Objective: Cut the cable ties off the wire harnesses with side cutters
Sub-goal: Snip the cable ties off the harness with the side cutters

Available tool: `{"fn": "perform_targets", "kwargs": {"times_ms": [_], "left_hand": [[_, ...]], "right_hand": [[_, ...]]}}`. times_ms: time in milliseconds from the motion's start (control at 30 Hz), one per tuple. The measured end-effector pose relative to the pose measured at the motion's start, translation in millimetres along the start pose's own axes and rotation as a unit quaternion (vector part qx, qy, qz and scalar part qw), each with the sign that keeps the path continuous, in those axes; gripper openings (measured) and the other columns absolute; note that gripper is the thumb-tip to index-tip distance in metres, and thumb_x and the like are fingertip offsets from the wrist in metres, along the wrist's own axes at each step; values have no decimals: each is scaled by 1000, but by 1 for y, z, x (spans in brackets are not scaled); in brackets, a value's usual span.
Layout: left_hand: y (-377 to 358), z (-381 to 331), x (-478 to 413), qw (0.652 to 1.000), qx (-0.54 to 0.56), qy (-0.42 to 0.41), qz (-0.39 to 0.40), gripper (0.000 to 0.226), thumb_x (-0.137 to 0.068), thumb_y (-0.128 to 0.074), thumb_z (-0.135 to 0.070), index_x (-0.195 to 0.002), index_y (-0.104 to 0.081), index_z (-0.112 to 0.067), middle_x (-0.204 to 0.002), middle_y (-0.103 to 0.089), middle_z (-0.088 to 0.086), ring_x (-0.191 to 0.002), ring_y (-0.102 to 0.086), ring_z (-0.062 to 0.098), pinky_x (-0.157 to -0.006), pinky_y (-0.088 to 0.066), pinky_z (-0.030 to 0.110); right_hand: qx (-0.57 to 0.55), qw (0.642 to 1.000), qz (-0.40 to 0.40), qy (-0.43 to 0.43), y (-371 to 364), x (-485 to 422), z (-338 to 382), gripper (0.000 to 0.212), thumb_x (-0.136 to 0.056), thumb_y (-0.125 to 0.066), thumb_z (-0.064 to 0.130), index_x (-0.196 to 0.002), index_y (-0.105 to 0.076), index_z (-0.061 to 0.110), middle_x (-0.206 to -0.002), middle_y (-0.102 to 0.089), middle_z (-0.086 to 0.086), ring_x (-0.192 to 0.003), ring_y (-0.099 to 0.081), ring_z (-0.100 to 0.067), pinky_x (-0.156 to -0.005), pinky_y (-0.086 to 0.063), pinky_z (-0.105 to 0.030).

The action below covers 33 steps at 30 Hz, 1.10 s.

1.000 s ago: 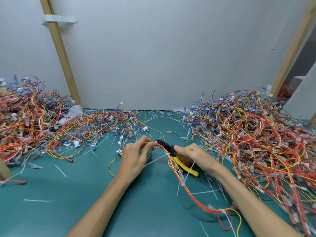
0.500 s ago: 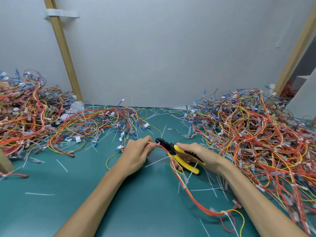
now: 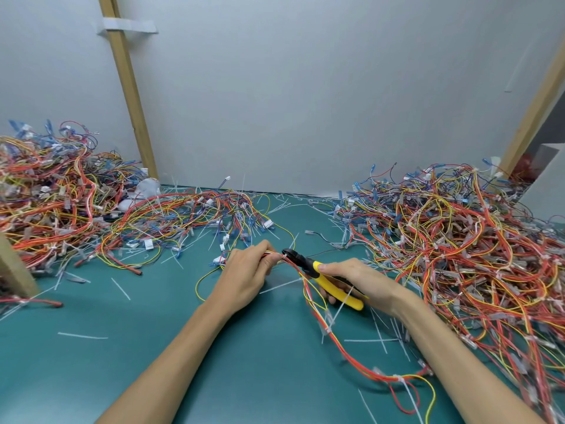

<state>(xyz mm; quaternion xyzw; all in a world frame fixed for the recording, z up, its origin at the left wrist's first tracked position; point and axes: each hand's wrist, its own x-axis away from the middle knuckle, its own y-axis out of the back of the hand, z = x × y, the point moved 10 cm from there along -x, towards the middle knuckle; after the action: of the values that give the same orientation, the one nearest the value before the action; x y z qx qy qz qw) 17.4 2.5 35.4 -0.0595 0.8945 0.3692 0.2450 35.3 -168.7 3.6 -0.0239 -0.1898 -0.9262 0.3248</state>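
"Where was the harness when you looked?"

"Centre of the frame, just above the green mat [image 3: 183, 347]. The left hand [image 3: 244, 276] had its fingers [image 3: 266, 263] curled round one end of the wire harness [image 3: 318, 310], and the rest trailed toward the lower right. The right hand [image 3: 357, 280] was wrapped round the yellow handles of the side cutters [image 3: 330, 284], with the black nose right at a white cable tie [image 3: 285, 256] beside those fingers."

"Blades open?"

"Couldn't tell; too small to see."

"What worried you?"

"The nose sat tight against the red and yellow wires. Bite a touch deep and I'd guess it nicks insulation, or a fingertip, being so near."
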Motion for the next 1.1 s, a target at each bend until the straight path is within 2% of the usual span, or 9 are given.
{"fn": "perform_targets", "kwargs": {"times_ms": [100,233,367,533,633,700,900,1000,1100], "left_hand": [[-2,3,1,1000,27,12,-5,21,-99,-52,-28,-82,-58,-19,-61,-59,-7,-57,-52,17,-59,-36,31],[-1,7,1,996,77,42,-22,17,-97,-56,-25,-84,-62,-16,-66,-67,-8,-56,-55,7,-59,-42,23],[-3,6,1,993,106,51,-17,19,-97,-58,-24,-80,-65,-19,-67,-69,-10,-58,-57,5,-61,-46,22],[-6,14,-1,989,134,57,39,29,-96,-59,-30,-69,-66,-23,-63,-67,-6,-56,-53,10,-58,-44,29],[-6,16,-2,989,127,55,53,30,-95,-59,-32,-68,-66,-21,-63,-67,-4,-53,-50,8,-55,-40,24],[-6,17,-2,988,134,59,56,31,-96,-59,-31,-67,-65,-22,-62,-66,-4,-52,-49,6,-53,-39,19],[-5,18,-1,988,128,69,51,31,-96,-59,-31,-68,-64,-20,-61,-65,-5,-54,-50,8,-55,-40,23],[-4,16,-1,989,122,69,45,31,-95,-59,-30,-67,-64,-20,-61,-65,-3,-53,-49,8,-54,-38,20],[-3,14,-1,990,119,70,42,31,-95,-59,-30,-66,-63,-21,-61,-65,-3,-52,-49,8,-54,-37,19]], "right_hand": [[6,1000,-4,10,1,0,1,42,-95,-53,46,-69,-73,20,-78,-69,-9,-69,-58,-19,-69,-45,-31],[-2,1000,14,15,-1,2,4,39,-96,-49,47,-74,-76,29,-77,-67,-7,-68,-60,-18,-68,-48,-27],[-26,999,37,15,-1,2,4,38,-101,-45,38,-86,-77,24,-81,-66,-14,-69,-60,-25,-71,-49,-28],[4,998,54,17,-3,6,4,42,-101,-45,39,-77,-72,18,-81,-71,-8,-78,-66,-24,-77,-49,-22],[10,998,63,11,-5,5,2,43,-94,-51,42,-87,-68,3,-88,-72,-11,-83,-66,-24,-83,-50,-26],[11,998,64,13,-7,6,2,45,-90,-50,44,-87,-68,3,-88,-72,-10,-84,-66,-23,-84,-49,-26],[36,998,26,34,-4,3,3,49,-94,-48,57,-71,-71,21,-76,-70,-4,-72,-64,-17,-72,-46,-19],[41,998,7,53,-3,2,5,47,-97,-45,55,-69,-74,31,-75,-70,-4,-69,-63,-16,-69,-47,-16],[60,996,0,65,-1,-1,4,49,-96,-47,54,-65,-70,25,-67,-68,-1,-64,-62,-15,-65,-44,-15]]}}
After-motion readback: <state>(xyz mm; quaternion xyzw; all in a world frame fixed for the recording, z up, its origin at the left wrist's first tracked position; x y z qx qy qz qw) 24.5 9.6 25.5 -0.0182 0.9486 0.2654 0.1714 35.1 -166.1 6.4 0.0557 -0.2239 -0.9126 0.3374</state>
